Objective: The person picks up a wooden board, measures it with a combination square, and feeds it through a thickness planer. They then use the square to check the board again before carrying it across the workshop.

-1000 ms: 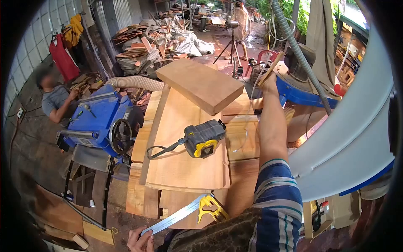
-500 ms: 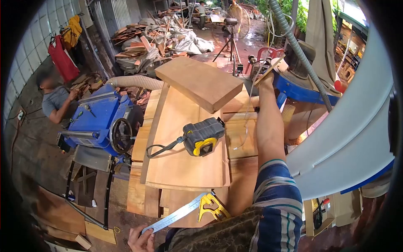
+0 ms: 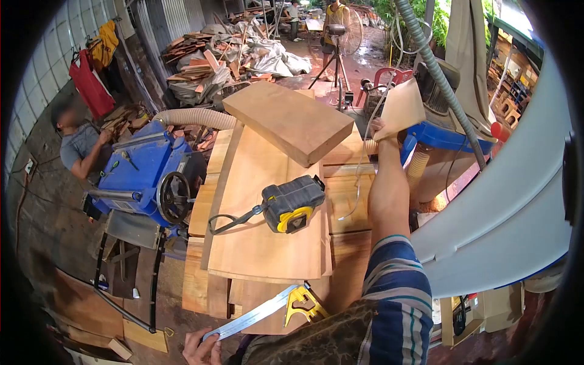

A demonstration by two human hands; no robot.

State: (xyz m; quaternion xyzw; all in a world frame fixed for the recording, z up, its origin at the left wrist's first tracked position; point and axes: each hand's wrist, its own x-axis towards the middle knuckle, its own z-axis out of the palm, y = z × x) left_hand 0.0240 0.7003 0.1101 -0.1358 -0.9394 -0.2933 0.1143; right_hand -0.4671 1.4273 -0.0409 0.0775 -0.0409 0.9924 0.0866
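Note:
My left hand pinches the blade end of a combination square, whose yellow head lies toward my body below the wood stack. With my arm stretched forward, my right hand grips a thin pale wooden piece, its broad face turned to me. Between my arms, a black and yellow tape measure with a wrist strap rests on a wide wooden board. A thick wooden block lies across the boards just behind it.
On the left stands a blue machine with a handwheel, a person beside it. A blue-based machine and a large pale curved panel are at right. Behind are scrap wood, a tripod and another person.
My right hand has turned the thin wooden piece from nearly edge-on to broad face toward me. A person in yellow now shows behind the tripod. My left hand keeps hold of the square.

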